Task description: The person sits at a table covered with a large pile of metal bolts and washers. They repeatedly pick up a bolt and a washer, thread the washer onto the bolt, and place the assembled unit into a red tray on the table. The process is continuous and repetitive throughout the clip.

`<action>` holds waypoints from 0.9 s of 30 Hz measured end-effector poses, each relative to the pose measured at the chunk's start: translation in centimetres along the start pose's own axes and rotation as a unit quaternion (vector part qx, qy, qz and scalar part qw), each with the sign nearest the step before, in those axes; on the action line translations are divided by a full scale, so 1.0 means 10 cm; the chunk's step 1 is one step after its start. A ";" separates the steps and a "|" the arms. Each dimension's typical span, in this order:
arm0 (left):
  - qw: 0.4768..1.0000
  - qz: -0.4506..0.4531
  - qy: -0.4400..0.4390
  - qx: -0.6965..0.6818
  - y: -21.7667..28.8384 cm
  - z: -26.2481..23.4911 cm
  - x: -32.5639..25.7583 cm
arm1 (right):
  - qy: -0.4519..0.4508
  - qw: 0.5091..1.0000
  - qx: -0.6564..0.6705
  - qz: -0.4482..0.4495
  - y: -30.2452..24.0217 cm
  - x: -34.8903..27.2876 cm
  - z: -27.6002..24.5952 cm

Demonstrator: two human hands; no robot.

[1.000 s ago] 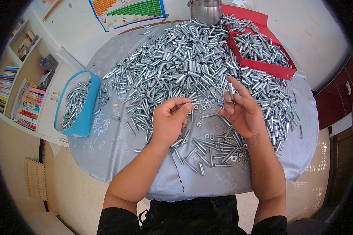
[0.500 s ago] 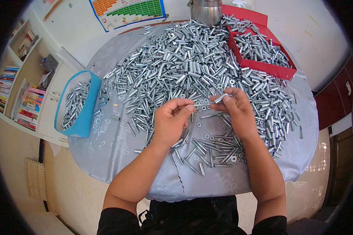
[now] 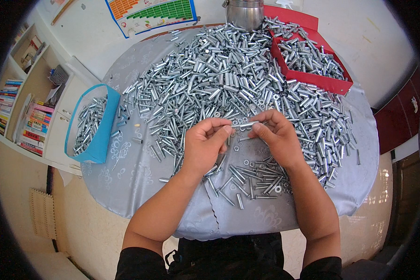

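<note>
Between my two hands a thin metal bolt lies level, with a shiny metal sleeve (image 3: 245, 124) around its shank. My left hand (image 3: 203, 143) is closed, thumb and index finger pinching the bolt's left end. My right hand (image 3: 281, 141) is closed too, its thumb and fingers pinching the sleeve's right end. The bolt's head is hidden by my left fingers. Below my hands, loose bolts (image 3: 252, 188) and small nuts lie on the grey tablecloth (image 3: 172, 212). Just beyond them rises a wide heap of metal sleeves and bolts (image 3: 210, 70).
A blue box (image 3: 108, 128) of metal pieces stands at the left. A red box (image 3: 319, 84) of similar pieces sits at the back right, beside a steel canister (image 3: 245, 17). Bookshelves (image 3: 21, 88) stand left of the round table.
My right hand has brought the sleeve left and slightly down, and it now covers the bolt's shank that was bare before. My left hand has hardly moved.
</note>
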State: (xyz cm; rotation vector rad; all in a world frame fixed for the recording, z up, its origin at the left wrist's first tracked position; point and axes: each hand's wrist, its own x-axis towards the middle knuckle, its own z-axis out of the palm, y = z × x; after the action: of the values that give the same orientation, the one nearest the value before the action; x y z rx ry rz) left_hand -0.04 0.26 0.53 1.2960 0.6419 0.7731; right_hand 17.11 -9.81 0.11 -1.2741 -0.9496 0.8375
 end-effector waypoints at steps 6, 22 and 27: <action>1.000 -0.016 0.004 0.002 0.01 -0.02 -0.01 | 0.010 0.999 -0.046 0.027 -0.03 -0.02 -0.02; 0.999 -0.006 -0.045 -0.011 -0.03 0.01 -0.01 | -0.024 1.000 -0.009 0.001 -0.06 -0.05 0.01; 0.998 0.001 -0.059 -0.012 -0.05 -0.02 0.01 | -0.042 0.999 0.017 -0.003 -0.08 -0.08 0.05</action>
State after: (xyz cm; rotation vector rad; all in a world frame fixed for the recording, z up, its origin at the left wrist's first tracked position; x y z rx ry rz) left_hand -0.09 0.39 -0.03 1.3098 0.5364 0.6986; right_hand 16.35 -10.49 0.81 -1.2153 -1.0017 0.9053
